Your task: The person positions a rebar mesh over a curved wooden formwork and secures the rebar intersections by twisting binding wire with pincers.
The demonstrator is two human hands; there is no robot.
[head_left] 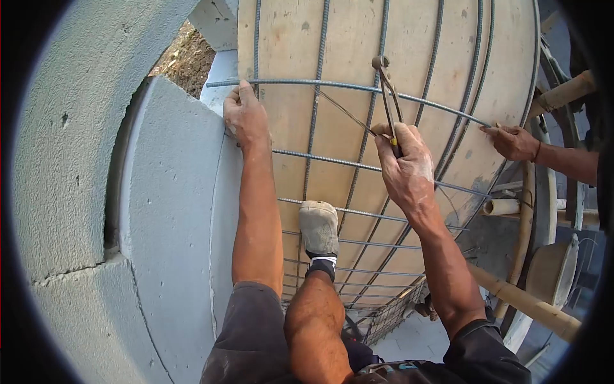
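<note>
A ribbed steel rebar (pixel 345 83) lies crosswise over several lengthwise bars of a rebar grid on plywood (pixel 281 38). My left hand (pixel 248 121) is closed around the rebar near its left end, thumb on top. In my right hand (pixel 409 163) are steel pincers (pixel 386 89), held by the handles with their round head upward. A thin tie wire (pixel 342 110) runs from my right fingers up left towards a bar crossing; whether it is fixed there I cannot tell. Another person's hand (pixel 511 142) pinches the rebar's right end.
My shoe (pixel 319 230) stands on the grid below the hands. Pale block walls (pixel 173 192) rise at the left, with a gap showing soil (pixel 185 61). On the right are bamboo poles (pixel 524 301) and a basin-like container (pixel 551 272).
</note>
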